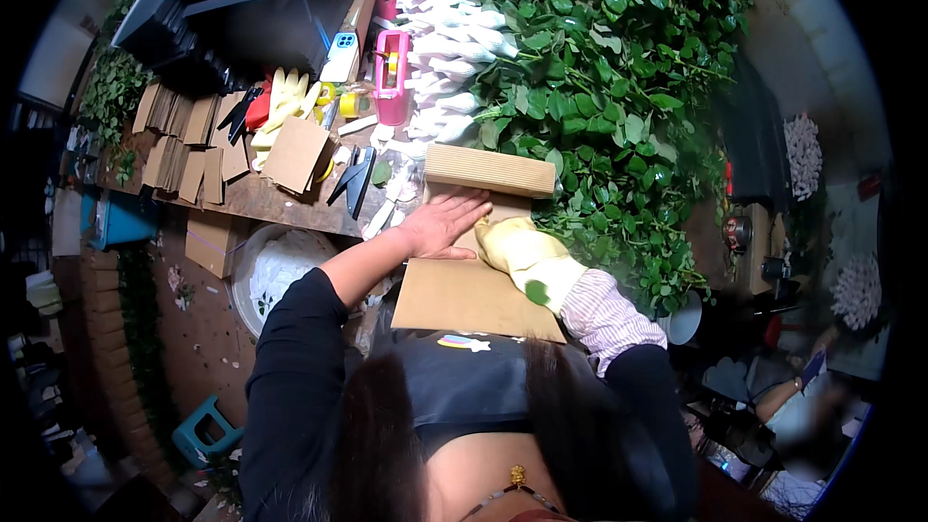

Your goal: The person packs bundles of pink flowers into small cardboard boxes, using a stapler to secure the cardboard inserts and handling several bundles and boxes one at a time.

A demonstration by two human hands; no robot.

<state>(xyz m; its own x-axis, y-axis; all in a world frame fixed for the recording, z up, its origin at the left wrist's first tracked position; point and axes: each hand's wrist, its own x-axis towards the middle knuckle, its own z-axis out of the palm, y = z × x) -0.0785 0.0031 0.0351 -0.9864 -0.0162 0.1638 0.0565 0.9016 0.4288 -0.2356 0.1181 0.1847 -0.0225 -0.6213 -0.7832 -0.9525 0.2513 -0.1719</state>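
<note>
Bare and palm down, my left hand [446,225] presses flat on brown cardboard, thumb spread from the fingers. My right hand [525,257] wears a pale yellow rubber glove and touches the cardboard just beside it; its fingertips are partly hidden. Towards my body lies a flat cardboard flap [475,297]. Beyond my hands rises a ridged corrugated cardboard strip [489,170]; I cannot tell whether it joins the flap. Past the strip, flower heads in white net sleeves [453,51] lie in a row, their leafy green stems [609,94] stretching right.
Left on the wooden table [279,203] are a black stapler [354,181], cardboard pieces [296,154], a yellow glove [286,98], a pink tape dispenser [392,80] and a phone [341,56]. Below stand a white-filled tub [279,275] and teal stool [208,431]. Another person [786,399] is at right.
</note>
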